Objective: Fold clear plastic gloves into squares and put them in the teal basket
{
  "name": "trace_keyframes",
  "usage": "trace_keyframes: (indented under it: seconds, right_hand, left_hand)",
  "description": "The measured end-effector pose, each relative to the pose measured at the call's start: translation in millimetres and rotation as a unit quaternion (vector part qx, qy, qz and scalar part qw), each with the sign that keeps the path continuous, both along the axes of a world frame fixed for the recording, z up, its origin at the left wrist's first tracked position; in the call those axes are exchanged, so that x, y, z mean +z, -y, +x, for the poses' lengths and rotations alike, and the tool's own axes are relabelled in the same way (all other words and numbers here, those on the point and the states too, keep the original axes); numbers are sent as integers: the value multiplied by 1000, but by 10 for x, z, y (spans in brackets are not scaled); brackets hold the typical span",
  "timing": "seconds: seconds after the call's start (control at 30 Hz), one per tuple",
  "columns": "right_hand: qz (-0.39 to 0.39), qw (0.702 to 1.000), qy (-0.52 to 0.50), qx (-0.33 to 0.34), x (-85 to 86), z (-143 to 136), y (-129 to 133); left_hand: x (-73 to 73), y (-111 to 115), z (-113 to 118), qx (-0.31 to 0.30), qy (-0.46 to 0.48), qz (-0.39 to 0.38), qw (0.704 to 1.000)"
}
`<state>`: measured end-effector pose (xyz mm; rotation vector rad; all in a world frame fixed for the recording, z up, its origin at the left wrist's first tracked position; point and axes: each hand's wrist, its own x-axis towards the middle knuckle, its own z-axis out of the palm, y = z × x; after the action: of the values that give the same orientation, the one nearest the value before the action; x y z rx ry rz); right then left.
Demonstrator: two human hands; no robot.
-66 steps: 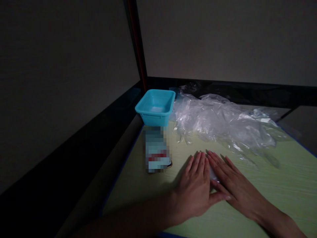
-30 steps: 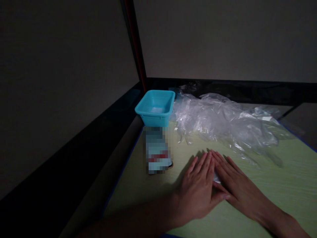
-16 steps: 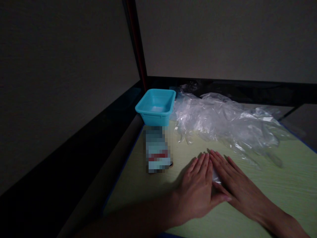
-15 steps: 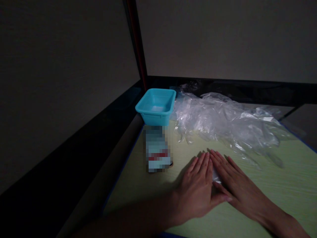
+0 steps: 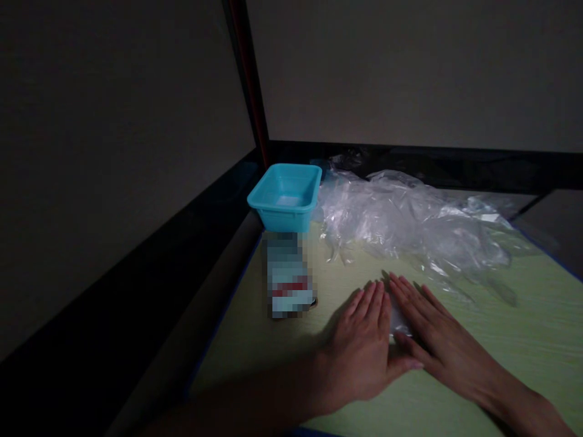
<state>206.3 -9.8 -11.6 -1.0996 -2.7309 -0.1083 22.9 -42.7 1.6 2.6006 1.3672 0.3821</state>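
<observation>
Palm down, my left hand (image 5: 364,346) lies flat with its fingers stretched forward. My right hand (image 5: 439,334) is flat too, angled in from the right, its fingers extended. Between them shows part of a clear plastic bag (image 5: 398,321); the rest is hidden beneath the hands. The fingertips of both hands are close together at the far end of this plastic, and the left thumb points toward the right hand. Beyond the hands, a heap of crumpled clear plastic bags (image 5: 401,218) spreads across the back of the table.
A turquoise plastic basin (image 5: 282,215) stands at the back left corner of the pale yellow-green table (image 5: 523,340). In front of the basin lies a blurred-out phone-like object (image 5: 289,273). Dark-trimmed walls (image 5: 410,79) rise behind and to the left.
My right hand has shifted slightly right, away from the left, widening the gap so more of the plastic shows. My left hand stays nearly in place.
</observation>
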Motion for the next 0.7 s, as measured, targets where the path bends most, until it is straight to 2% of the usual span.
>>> trace_keyframes:
  seconds: [0.33, 0.7]
  right_hand:
    - [6, 1000, 0, 7, 9, 7, -18]
    - [-12, 999, -47, 2, 120, 17, -21]
  left_hand:
    - [42, 1, -5, 5, -9, 32, 999]
    - [4, -3, -17, 3, -19, 47, 999]
